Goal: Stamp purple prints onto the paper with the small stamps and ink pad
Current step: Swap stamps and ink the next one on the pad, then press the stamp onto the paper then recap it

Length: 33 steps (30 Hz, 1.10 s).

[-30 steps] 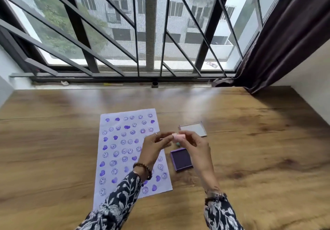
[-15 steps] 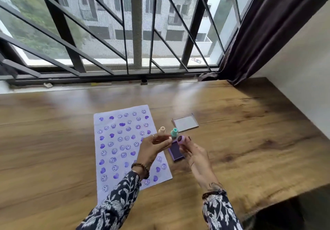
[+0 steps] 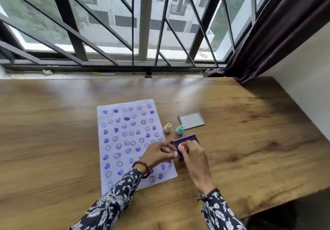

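Head cam, looking down at a brown wood-grain table (image 3: 232, 122) by a barred window. A white sheet of paper (image 3: 128, 140) lies flat on it, covered in purple smiley and heart prints. Just right of the paper sits the small square purple ink pad (image 3: 187, 139), open, with its clear rectangular lid (image 3: 191, 120) lying a bit further back. Between lid and paper stand two little stamps, upright and untouched: a beige wooden-looking stamp (image 3: 167, 128) and a teal stamp (image 3: 180, 130), close to each other.

The right hand (image 3: 193, 154) is pinching a small pale pink stamp (image 3: 180, 147) and holding it down on the ink pad's near-left part. The left hand (image 3: 158, 152) rests over the paper's right edge, fingertips closed against the pad's left side, right next to the pink stamp. Both wrists have bead bracelets and dark floral sleeves.
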Motion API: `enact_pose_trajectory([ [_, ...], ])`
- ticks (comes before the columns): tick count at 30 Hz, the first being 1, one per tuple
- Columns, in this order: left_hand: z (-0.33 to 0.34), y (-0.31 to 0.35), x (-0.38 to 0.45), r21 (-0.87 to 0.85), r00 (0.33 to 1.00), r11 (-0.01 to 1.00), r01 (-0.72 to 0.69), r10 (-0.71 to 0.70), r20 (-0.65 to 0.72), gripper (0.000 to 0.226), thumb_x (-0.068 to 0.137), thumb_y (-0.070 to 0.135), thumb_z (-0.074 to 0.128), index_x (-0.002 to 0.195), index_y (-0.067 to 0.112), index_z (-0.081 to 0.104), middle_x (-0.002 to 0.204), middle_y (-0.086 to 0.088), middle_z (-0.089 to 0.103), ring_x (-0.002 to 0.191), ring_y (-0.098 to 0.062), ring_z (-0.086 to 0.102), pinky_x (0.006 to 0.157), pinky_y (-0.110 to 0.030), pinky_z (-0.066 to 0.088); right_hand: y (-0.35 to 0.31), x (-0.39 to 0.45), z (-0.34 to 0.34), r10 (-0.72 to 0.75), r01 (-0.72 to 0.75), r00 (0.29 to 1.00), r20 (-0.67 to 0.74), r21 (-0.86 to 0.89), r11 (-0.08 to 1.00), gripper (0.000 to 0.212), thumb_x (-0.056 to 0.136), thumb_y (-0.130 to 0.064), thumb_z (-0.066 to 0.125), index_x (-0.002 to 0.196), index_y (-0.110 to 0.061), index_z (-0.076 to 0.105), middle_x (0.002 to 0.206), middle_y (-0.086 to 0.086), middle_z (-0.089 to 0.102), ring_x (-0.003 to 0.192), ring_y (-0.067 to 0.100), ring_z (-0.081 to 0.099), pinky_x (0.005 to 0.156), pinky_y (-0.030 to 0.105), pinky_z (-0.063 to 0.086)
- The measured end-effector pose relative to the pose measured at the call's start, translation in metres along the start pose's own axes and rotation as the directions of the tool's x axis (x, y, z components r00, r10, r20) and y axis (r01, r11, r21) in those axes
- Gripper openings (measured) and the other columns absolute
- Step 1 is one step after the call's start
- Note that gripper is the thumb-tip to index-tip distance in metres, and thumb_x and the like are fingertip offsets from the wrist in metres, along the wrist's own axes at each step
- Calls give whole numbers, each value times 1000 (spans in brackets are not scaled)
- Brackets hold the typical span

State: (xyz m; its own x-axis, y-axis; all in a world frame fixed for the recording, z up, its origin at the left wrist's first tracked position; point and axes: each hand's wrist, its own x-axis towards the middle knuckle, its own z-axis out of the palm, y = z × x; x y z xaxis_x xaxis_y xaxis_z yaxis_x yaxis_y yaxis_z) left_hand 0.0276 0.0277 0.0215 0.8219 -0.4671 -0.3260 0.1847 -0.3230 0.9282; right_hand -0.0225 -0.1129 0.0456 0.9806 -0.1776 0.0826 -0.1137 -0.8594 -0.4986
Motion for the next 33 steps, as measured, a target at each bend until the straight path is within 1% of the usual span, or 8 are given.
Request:
enact_pose_trajectory([
  [6, 0, -7, 1, -14, 999, 1000, -27, 27, 20, 49, 75, 9, 71, 121, 13, 55, 99, -2, 71, 76, -6, 60, 68, -1, 44, -2, 18, -5, -20, 27, 992, 121, -57, 998, 9, 89, -18, 56, 87, -13, 63, 88, 4, 64, 75, 18, 60, 67, 33, 51],
  [12, 4, -13, 4, -36, 999, 999, -40, 40, -10, 56, 73, 9, 72, 124, 20, 52, 86, 10, 68, 75, 0, 61, 68, -1, 45, -5, 50, -12, 25, 16, 945, 325, -124, 992, 7, 79, -8, 60, 76, -7, 66, 80, 14, 70, 76, 26, 63, 60, 27, 38],
  [17, 7, -16, 4, -38, 999, 999, -12, 10, -36, 52, 71, 11, 73, 120, 22, 57, 90, 17, 68, 68, 12, 58, 67, 1, 43, -8, 58, -17, 34, 24, 912, 409, -136, 990, 7, 76, -6, 60, 73, -7, 67, 78, 14, 71, 74, 25, 63, 60, 29, 42],
  [22, 4, -8, -3, -42, 998, 999, -31, 29, -64, 17, 71, 7, 72, 86, 12, 68, 134, 2, 51, 105, 7, 53, 75, 2, 42, -9, 45, -15, -1, 53, 943, 332, -148, 988, 7, 78, -7, 58, 75, -5, 64, 80, 12, 69, 75, 28, 62, 61, 32, 39],
  [24, 1, -3, -8, -64, 995, 995, -71, 66, -79, 19, 72, 7, 71, 89, 15, 68, 128, -5, 59, 115, -3, 53, 91, -12, 45, -7, 36, -14, -5, 37, 960, 279, -109, 993, 7, 80, -9, 57, 75, -7, 61, 79, 9, 67, 73, 26, 60, 63, 35, 42],
  [26, -4, 1, -17, -108, 989, 989, -100, 86, -123, 26, 73, 7, 71, 88, 28, 66, 113, -7, 66, 102, -15, 63, 90, -29, 52, -3, 26, -12, 1, 13, 976, 218, -61, 998, 7, 81, -12, 56, 75, -12, 59, 78, 6, 65, 70, 22, 57, 61, 33, 42],
  [29, -13, -4, -29, -127, 976, 984, -127, 101, -194, 22, 74, 9, 71, 81, 28, 64, 92, 1, 68, 82, -9, 64, 66, -15, 54, -1, 13, -6, 30, -26, 992, 122, -35, 999, 6, 86, -16, 56, 80, -15, 59, 81, 3, 61, 69, 17, 54, 60, 29, 38],
  [33, -20, -16, -38, -76, 975, 990, -119, 102, -196, 12, 76, 8, 70, 86, 12, 66, 85, -4, 68, 78, -6, 63, 65, -9, 52, -12, -14, -1, 145, -122, 986, -87, 234, 965, 2, 84, -19, 65, 85, -21, 65, 77, -8, 60, 71, 10, 57, 61, 15, 40],
])
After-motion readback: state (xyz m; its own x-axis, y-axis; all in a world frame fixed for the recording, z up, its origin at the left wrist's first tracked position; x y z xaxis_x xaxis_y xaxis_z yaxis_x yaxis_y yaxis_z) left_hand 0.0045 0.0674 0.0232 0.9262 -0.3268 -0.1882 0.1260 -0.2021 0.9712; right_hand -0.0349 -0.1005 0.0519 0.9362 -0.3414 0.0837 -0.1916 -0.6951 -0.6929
